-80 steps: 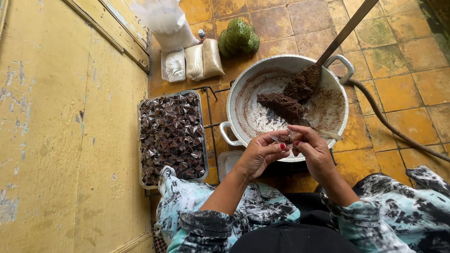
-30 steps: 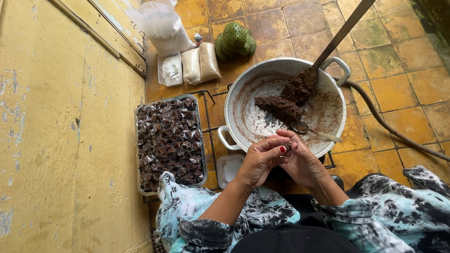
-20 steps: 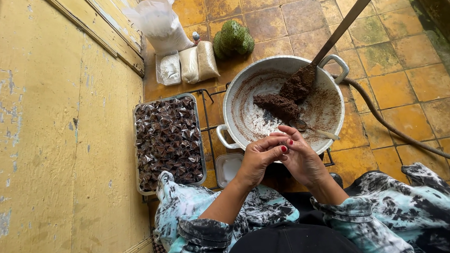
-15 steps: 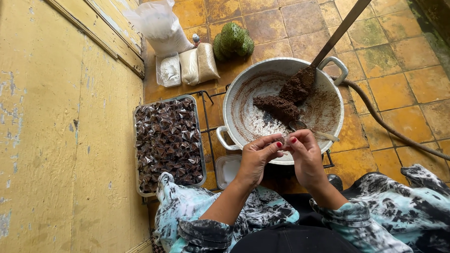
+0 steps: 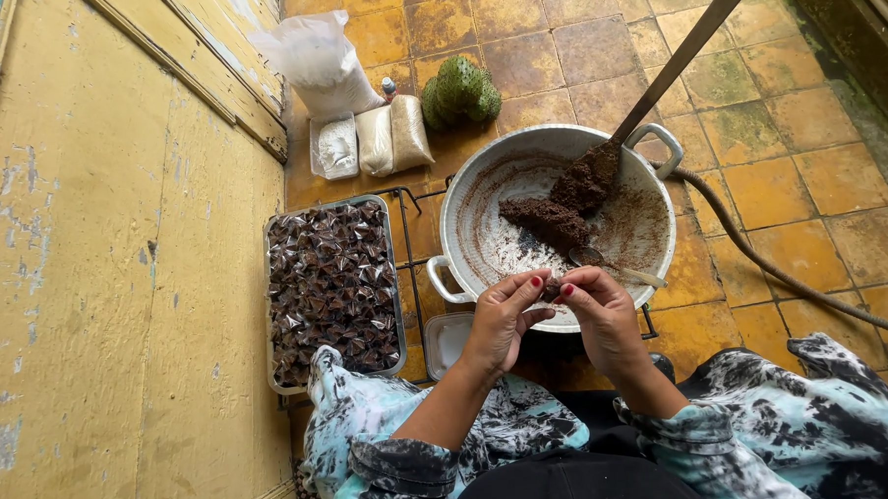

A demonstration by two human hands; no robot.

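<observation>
From the head view, the left hand [image 5: 501, 321] and right hand [image 5: 604, 313] meet fingertip to fingertip, each grip pinched on a small dark brown lump [image 5: 552, 289], rough and mostly hidden, held over the near rim of the white pan [image 5: 467, 204]. A tray [image 5: 333, 288] of dark wrapped pieces lies beside it on the floor.

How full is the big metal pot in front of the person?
Nearly empty: the pot holds only a small brown mound, with its bare scraped bottom showing.
</observation>
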